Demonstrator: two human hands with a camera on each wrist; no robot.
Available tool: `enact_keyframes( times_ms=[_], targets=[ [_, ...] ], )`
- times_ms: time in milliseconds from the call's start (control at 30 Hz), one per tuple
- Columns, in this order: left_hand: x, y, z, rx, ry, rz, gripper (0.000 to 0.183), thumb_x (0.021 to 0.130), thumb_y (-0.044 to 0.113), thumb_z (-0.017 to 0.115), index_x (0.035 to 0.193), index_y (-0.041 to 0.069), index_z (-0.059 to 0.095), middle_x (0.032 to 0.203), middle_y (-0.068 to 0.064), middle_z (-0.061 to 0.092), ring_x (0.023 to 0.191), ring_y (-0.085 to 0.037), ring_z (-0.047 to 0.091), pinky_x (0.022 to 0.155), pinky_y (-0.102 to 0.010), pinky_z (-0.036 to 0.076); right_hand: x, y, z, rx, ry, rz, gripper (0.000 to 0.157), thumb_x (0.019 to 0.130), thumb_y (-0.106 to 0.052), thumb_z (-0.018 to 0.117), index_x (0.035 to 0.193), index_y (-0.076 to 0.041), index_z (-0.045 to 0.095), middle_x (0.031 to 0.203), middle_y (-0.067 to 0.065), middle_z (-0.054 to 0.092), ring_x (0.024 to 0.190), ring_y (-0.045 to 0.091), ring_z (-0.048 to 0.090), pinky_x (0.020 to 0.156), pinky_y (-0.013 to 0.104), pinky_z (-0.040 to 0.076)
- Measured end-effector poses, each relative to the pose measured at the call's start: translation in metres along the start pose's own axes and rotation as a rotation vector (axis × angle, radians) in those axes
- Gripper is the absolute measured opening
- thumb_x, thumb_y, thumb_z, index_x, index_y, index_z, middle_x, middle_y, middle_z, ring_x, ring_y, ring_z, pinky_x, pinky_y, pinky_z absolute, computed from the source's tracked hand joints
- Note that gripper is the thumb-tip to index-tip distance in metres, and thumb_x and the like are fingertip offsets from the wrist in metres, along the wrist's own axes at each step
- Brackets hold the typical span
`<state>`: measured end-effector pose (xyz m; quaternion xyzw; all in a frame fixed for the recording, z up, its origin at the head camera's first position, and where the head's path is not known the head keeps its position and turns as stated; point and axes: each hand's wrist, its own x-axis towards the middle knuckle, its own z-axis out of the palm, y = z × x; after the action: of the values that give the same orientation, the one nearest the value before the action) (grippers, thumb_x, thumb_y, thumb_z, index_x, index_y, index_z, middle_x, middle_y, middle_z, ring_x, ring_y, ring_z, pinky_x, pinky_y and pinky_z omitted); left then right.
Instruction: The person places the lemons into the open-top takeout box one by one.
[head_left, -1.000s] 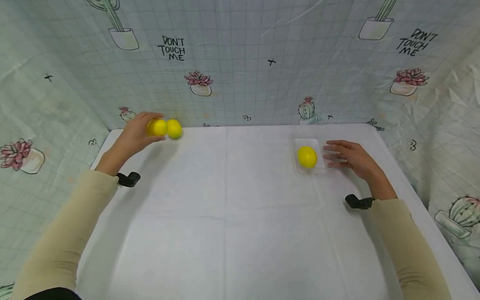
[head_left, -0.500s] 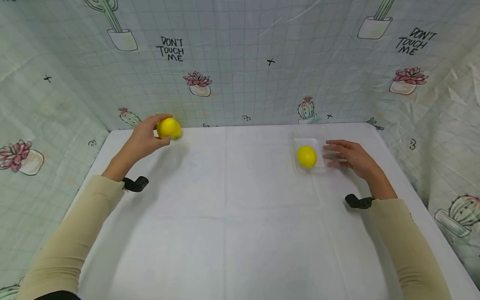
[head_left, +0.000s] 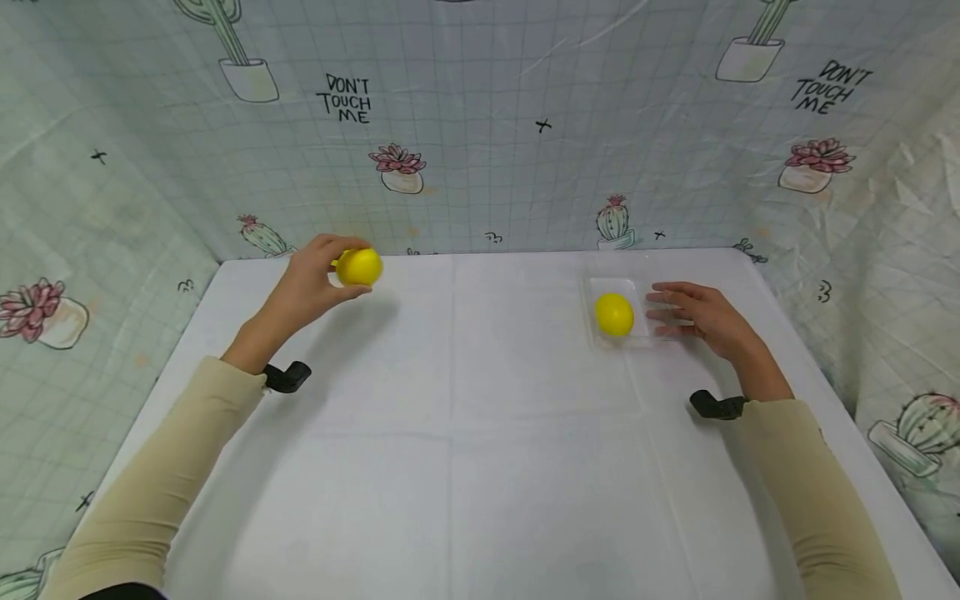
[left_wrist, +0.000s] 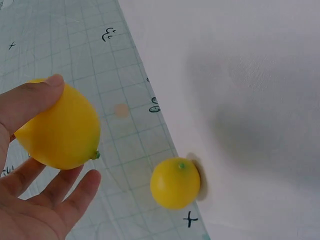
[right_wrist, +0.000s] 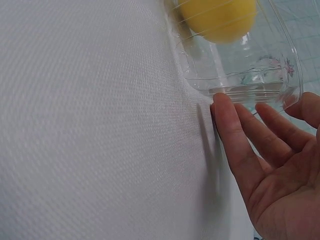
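My left hand [head_left: 318, 273] pinches a yellow lemon [head_left: 360, 267] between thumb and fingers, near the table's far edge on the left. In the left wrist view, the held lemon [left_wrist: 65, 125] shows a small green stem nub. A second lemon [left_wrist: 175, 183] sits at the table edge there; the hand and held lemon mostly hide it in the head view. On the right stands a clear plastic tray [head_left: 591, 335] with another lemon [head_left: 614, 314] inside. The right hand [head_left: 697, 312] has its fingers extended, fingertips right at the tray's side wall [right_wrist: 242, 94].
A white cloth covers the table [head_left: 480, 433]. Behind and beside it hang grid-patterned curtains [head_left: 480, 167] printed with cacti and lettering, reaching down to the table's far edge.
My left hand has moved right and slightly nearer with its lemon, passing in front of the second lemon, which was visible beside it before. The right hand and tray have stayed put.
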<state>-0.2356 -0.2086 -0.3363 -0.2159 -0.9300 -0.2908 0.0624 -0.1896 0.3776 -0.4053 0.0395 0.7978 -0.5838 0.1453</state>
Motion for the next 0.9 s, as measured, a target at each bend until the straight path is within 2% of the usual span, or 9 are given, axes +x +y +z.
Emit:
enact_keyframes(
  times_ms=[333,533,733,900],
  targets=[
    [-0.001,0.014,0.009,-0.024,0.036,0.106,0.057,0.082,0.0,0.083,0.133,0.009,0.061,0.136,-0.018,0.05,0.124,-0.04,0.05,0.106,-0.059,0.046,0.001,0.0,0.001,-0.021,0.004,0.001,0.059,0.109,-0.033,0.049,0.157,-0.005,0.032,0.159,0.023,0.036,0.108,0.006,0.068,0.088,0.027,0.058],
    [-0.001,0.022,0.013,-0.055,0.067,0.139,0.056,0.079,0.0,0.085,0.13,0.01,0.065,0.13,-0.015,0.054,0.12,-0.037,0.053,0.102,-0.058,0.05,-0.001,0.0,0.001,-0.025,0.002,0.006,0.06,0.108,-0.034,0.049,0.158,-0.004,0.031,0.159,0.023,0.035,0.108,0.006,0.068,0.089,0.026,0.058],
    [0.002,0.025,0.02,-0.077,0.114,0.22,0.057,0.075,-0.002,0.087,0.127,0.01,0.068,0.124,-0.015,0.058,0.116,-0.037,0.055,0.098,-0.058,0.052,-0.003,0.0,0.0,-0.026,-0.015,-0.027,0.06,0.109,-0.03,0.047,0.158,0.0,0.029,0.159,0.028,0.033,0.11,0.007,0.068,0.087,0.027,0.059],
    [0.007,0.029,0.023,-0.081,0.148,0.292,0.056,0.074,-0.004,0.087,0.126,0.01,0.07,0.123,-0.014,0.06,0.117,-0.034,0.056,0.101,-0.056,0.049,-0.001,-0.001,0.0,-0.028,-0.024,-0.034,0.059,0.11,-0.029,0.046,0.158,0.0,0.029,0.158,0.029,0.034,0.112,0.009,0.067,0.088,0.028,0.059]
  ],
)
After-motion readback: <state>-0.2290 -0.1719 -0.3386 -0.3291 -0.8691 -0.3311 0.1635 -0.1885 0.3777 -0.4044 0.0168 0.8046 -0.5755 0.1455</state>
